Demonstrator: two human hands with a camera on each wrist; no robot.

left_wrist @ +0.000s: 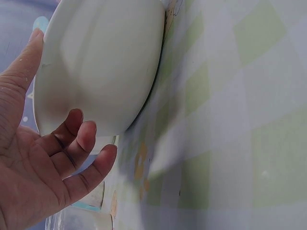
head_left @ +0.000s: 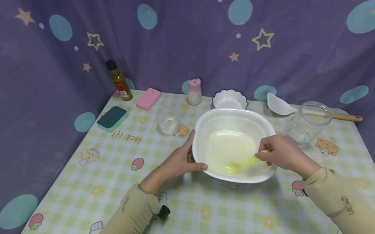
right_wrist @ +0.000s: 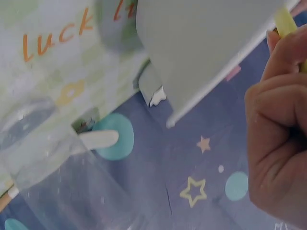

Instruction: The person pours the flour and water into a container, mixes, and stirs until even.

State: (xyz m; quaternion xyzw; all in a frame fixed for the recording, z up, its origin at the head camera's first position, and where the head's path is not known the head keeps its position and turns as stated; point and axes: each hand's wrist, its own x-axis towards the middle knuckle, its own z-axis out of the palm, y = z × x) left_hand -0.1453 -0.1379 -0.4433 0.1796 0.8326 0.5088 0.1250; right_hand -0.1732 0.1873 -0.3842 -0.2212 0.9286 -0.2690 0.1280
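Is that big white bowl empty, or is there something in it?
Not empty. The white bowl holds a shallow pool of pale liquid, with the yellow spatula dipping into it.

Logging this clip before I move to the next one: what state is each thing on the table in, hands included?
Big white bowl: upright, pale liquid in the bottom.
Yellow spoon: tip down in the liquid.
Left hand: holds the bowl's rim.
Right hand: grips the spoon's handle.
Oil bottle: upright, black cap on.
Pink-lidded shaker: upright, lid on.
Small glass: upright, nearly empty.
Glass jar: tipped, open.
Scalloped dish: upright, contents unclear.
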